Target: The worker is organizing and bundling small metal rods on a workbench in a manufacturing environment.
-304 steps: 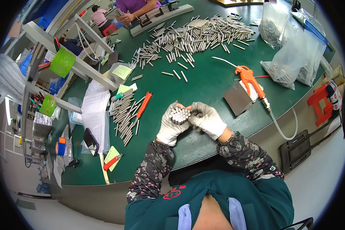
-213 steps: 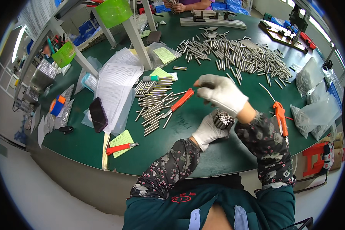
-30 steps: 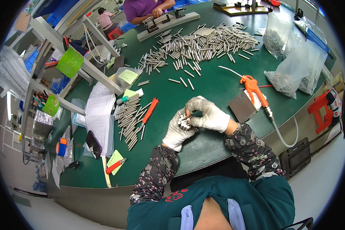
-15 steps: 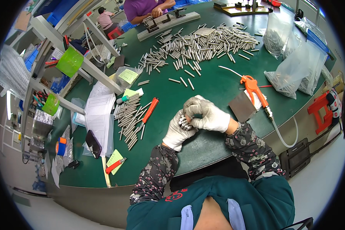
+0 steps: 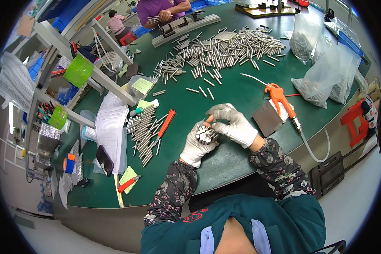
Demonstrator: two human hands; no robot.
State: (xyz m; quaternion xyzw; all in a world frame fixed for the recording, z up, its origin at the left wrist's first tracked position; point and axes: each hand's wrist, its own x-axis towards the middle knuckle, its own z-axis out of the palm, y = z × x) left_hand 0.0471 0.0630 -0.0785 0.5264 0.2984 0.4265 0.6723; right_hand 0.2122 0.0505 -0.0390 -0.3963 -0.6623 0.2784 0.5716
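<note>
My left hand (image 5: 194,148), in a white glove, is closed around a bundle of short metal rods (image 5: 206,134), their round ends facing up. Against the upper right of the bundle is my right hand (image 5: 237,127), gloved too, its fingers bent and drawn together. Whether a rod is between those fingertips cannot be made out. To the left of my hands lies a group of loose rods (image 5: 142,131), with an orange-handled cutter (image 5: 167,122) along its right side. Farther off spreads a large heap of metal rods (image 5: 224,48).
An orange air gun (image 5: 278,95) with a hose rests right of my hands, by a dark square block (image 5: 266,118). Plastic bags (image 5: 311,86) of parts stand at the far right. A phone (image 5: 104,160) lies left, by papers (image 5: 110,122). A co-worker (image 5: 163,10) handles rods across the table.
The bundle in my left hand now shows more of its rod ends. My right hand has shifted slightly right, off the top of it. The co-worker's hands have moved apart, with rods in one.
</note>
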